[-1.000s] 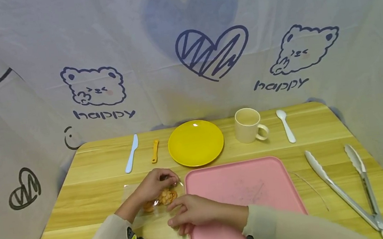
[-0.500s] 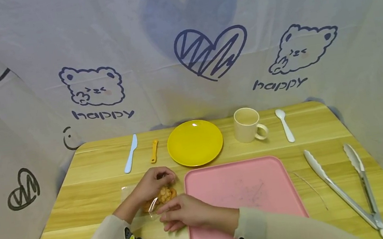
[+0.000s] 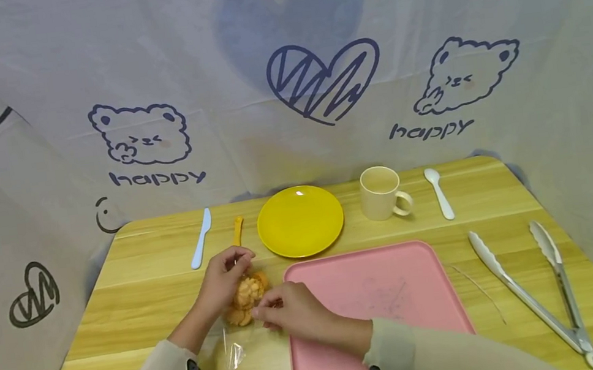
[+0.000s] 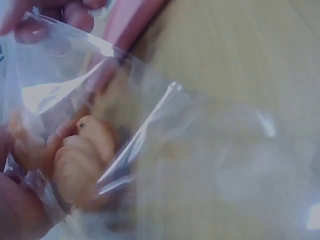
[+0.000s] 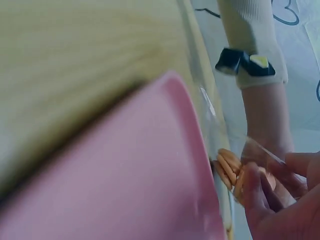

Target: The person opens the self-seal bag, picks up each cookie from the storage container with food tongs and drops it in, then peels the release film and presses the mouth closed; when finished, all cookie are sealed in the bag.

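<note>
A clear plastic bag (image 3: 235, 354) with brown, ridged cookies (image 3: 246, 295) inside is held between my two hands, just left of the pink tray (image 3: 375, 286). My left hand (image 3: 220, 280) pinches the bag's far side in the head view. My right hand (image 3: 296, 311) pinches its right edge, with thumb and forefinger together. In the left wrist view the cookies (image 4: 80, 160) bunch near the left fingers, and the loose film spreads to the right. In the right wrist view the cookies (image 5: 227, 167) show past the tray's edge, partly behind the right hand.
Along the back lie a light blue knife (image 3: 201, 238), an orange handle (image 3: 238, 230) partly behind my left hand, a yellow plate (image 3: 301, 221), a cream mug (image 3: 380, 194) and a white spoon (image 3: 439, 193). Spread metal tongs (image 3: 535, 297) lie right, beside a thin twist tie (image 3: 478, 291).
The bag has swung from lying leftward to hanging toward the front, its cookies bunched together. My left hand has shifted left and away; my right hand has risen to pinch the bag's edge.
</note>
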Demonstrator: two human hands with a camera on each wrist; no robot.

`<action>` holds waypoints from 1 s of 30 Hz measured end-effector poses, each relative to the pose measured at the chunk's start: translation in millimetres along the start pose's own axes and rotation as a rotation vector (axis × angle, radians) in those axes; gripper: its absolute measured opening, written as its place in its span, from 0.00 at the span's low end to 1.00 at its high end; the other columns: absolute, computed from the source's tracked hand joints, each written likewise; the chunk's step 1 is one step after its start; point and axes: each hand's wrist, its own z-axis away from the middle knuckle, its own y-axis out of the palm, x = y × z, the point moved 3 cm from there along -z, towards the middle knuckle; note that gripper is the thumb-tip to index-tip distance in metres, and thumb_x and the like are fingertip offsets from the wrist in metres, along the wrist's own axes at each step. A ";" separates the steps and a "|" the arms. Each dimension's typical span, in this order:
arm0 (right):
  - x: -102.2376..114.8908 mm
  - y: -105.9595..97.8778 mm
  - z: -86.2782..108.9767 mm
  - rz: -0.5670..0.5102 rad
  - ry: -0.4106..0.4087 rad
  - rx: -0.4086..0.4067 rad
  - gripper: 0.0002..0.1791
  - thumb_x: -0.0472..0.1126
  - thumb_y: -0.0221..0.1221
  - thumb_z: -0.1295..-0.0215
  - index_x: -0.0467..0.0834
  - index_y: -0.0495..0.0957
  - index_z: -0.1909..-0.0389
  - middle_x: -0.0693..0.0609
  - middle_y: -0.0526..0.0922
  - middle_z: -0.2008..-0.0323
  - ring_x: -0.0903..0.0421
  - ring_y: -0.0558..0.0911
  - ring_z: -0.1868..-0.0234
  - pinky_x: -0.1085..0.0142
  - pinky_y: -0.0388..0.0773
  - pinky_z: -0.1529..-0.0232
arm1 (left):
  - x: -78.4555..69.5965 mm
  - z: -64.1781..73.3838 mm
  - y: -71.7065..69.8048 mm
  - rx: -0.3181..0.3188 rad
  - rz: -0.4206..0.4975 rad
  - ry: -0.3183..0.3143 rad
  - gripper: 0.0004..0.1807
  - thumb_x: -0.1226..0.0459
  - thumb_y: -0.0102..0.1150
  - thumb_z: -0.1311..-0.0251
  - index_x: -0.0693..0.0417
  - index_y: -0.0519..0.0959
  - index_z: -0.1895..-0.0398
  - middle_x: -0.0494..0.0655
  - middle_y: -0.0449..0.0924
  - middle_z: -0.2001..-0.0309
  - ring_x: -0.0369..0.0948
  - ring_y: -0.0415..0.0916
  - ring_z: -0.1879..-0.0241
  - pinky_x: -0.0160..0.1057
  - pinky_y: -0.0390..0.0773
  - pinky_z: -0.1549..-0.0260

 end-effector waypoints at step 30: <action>52.5 -58.8 3.5 0.430 -0.577 -0.236 0.03 0.36 0.67 0.31 0.45 0.82 0.62 0.54 0.83 0.62 0.60 0.81 0.63 0.65 0.88 0.61 | -81.5 66.9 -38.0 -0.510 0.322 0.202 0.12 0.68 0.58 0.26 0.76 0.79 0.57 0.47 0.87 0.68 0.39 0.86 0.65 0.32 0.85 0.66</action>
